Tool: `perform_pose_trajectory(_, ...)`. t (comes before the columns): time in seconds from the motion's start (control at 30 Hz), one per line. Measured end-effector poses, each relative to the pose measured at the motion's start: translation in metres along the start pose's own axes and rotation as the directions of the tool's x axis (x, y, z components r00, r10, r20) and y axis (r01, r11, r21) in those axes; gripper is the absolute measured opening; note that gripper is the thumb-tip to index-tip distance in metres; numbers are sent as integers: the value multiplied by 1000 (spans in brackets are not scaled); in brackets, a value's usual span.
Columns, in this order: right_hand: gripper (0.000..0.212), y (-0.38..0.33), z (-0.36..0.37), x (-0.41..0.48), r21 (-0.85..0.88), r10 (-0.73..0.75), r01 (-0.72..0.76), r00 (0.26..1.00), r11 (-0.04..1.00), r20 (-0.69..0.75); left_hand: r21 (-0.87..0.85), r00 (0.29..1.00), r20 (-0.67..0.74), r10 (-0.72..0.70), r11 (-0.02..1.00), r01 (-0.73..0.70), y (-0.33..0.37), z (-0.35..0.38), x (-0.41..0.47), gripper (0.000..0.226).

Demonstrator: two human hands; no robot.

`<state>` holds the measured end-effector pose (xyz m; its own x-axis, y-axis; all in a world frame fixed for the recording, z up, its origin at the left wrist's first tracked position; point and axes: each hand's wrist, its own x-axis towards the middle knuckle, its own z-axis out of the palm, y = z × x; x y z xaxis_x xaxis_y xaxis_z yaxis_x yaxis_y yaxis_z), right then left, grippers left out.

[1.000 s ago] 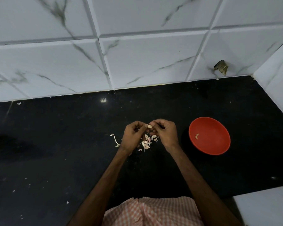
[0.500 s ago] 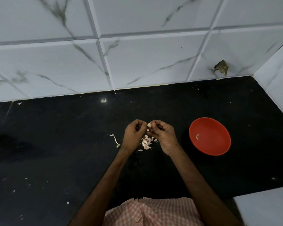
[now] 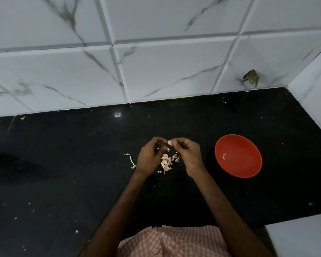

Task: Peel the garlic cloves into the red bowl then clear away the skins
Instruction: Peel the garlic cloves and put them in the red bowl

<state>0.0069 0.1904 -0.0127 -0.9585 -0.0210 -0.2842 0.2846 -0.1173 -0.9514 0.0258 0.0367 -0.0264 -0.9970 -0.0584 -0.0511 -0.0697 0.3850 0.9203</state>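
A small garlic clove (image 3: 169, 143) is pinched between the fingertips of my left hand (image 3: 150, 156) and my right hand (image 3: 188, 153), held just above the black counter. Below and between the hands lies a pile of several garlic cloves (image 3: 166, 162), pale pink and white. Loose skins (image 3: 132, 161) lie just left of my left hand. The red bowl (image 3: 248, 167) stands to the right of my right hand and holds a peeled clove (image 3: 224, 156) near its left side.
The black counter (image 3: 63, 173) runs back to a white marble-tiled wall (image 3: 156, 71), with a side wall at the right. A dark chipped spot (image 3: 251, 78) marks the wall near the corner. Small white specks dot the counter's left front.
Both hands have stayed over the pile, working the same clove; the fingers have shifted slightly and the hands sit a touch farther apart.
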Motion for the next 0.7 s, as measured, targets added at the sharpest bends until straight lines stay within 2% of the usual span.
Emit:
perform_pose_trajectory(0.1,6,5,-1,3,-214,-139,128,989,969,-40,127,997,58,56,990,-63,5,-5,1,5)
perform_pose_trajectory(0.17,5,6,1,4,-281,-186,171,982,944,-29,170,993,78,86,981,-98,9,-4,1,11)
perform_pose_trajectory(0.37,7,5,0,6,-382,-218,218,975,898,45,43,983,180,39,998,-47,9,-3,-2,22)
perform_pose_trajectory(0.43,7,5,-2,7,-420,-230,240,970,875,76,-115,971,238,-6,993,34,15,-4,-5,28)
perform_pose_trajectory(0.5,8,3,-4,9,-505,-267,306,952,807,150,-276,942,328,-66,947,163,23,-4,-10,35)
perform_pose_trajectory(0.6,10,-1,-9,14,-585,-262,380,924,716,280,-320,911,395,-118,912,257,23,-4,-11,37)
perform_pose_trajectory(0.7,21,-3,-8,11,-717,-206,398,916,572,344,-313,899,399,-179,895,317,20,-7,-8,38)
